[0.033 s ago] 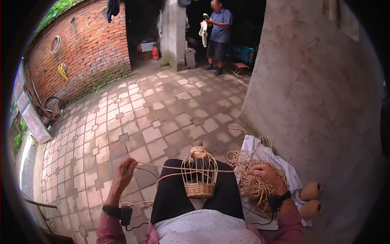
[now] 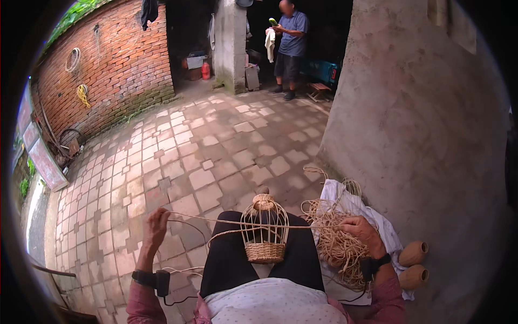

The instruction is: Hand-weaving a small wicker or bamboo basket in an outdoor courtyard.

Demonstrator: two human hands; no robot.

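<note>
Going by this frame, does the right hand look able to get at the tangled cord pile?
Probably yes: the right hand is right by the cord pile, with nothing apparent blocking it. Its fingers hold a stretched strand, though, so it may need to release that first.

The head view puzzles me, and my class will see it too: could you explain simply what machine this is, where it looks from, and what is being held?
There is no machine here, just a person's two bare hands. The camera sits on that person's head and looks down; its fisheye lens bends straight edges near the rim. The left hand and right hand pinch a tan cord between them. At the thighs sits a cage-like basket with a woven base and open bars. On the person's right, a tangled heap of cord lies on white cloth, beside two brown vessels. Farther off, another person stands on the paved yard.
</note>
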